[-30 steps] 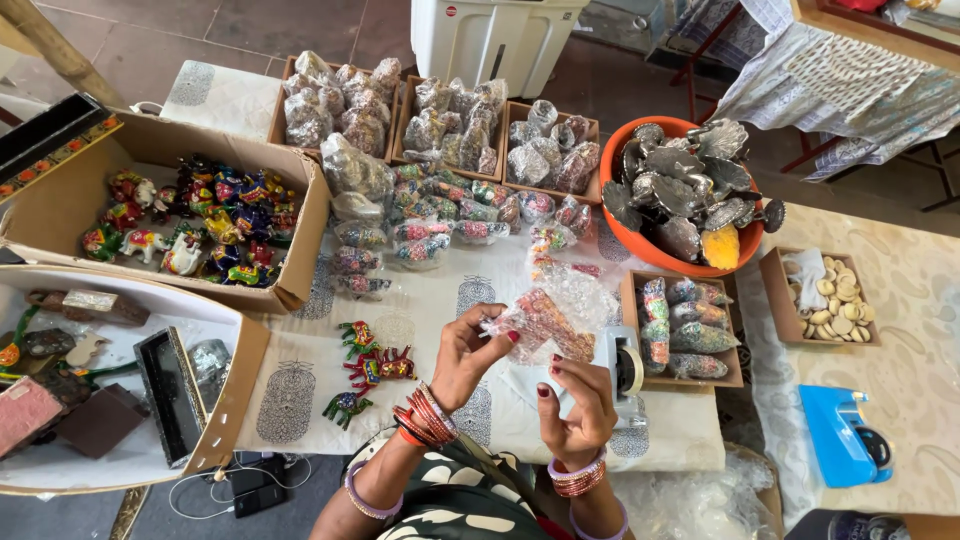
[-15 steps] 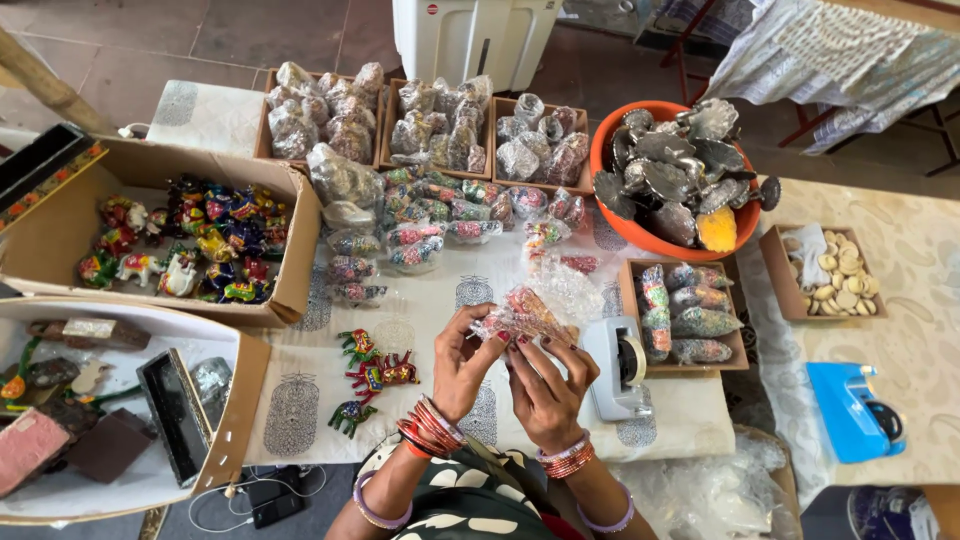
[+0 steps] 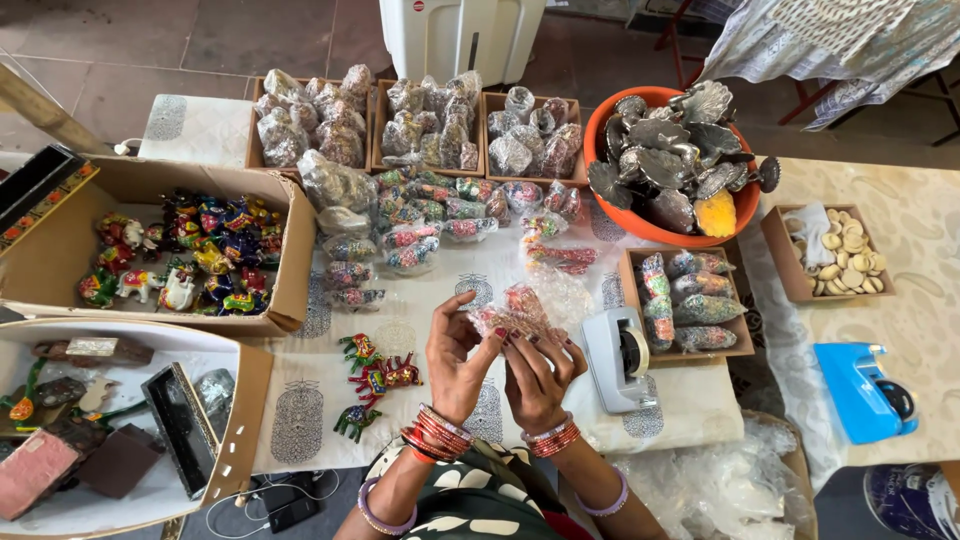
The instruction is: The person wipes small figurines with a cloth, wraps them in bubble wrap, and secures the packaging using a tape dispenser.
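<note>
Two hands meet over the near middle of the table: the left hand (image 3: 455, 355) and the right hand (image 3: 535, 375) both pinch a small clear plastic packet (image 3: 515, 310) holding a painted figure, raised between the fingertips just above the printed cloth (image 3: 300, 430). Each wrist wears a stack of red bangles.

Three loose painted animal figures (image 3: 375, 378) lie on the cloth just left of the left hand. One white tape dispenser (image 3: 622, 358) stands just right of the right hand, and one blue tape dispenser (image 3: 865, 390) sits near the right edge.

Beyond the white dispenser, one small cardboard tray (image 3: 690, 300) holds wrapped figures. One orange bowl (image 3: 745, 205) behind it is heaped with silver leaf-shaped pieces. One box of pale discs (image 3: 835, 255) rests toward the right edge.

Along the far edge stand three trays of wrapped packets (image 3: 430, 125), with more packets spilled in front; too many to count. At the left edge, one large cardboard box (image 3: 290, 240) holds many unwrapped colourful figures, and one white box (image 3: 235, 420) sits at the near left corner.
</note>
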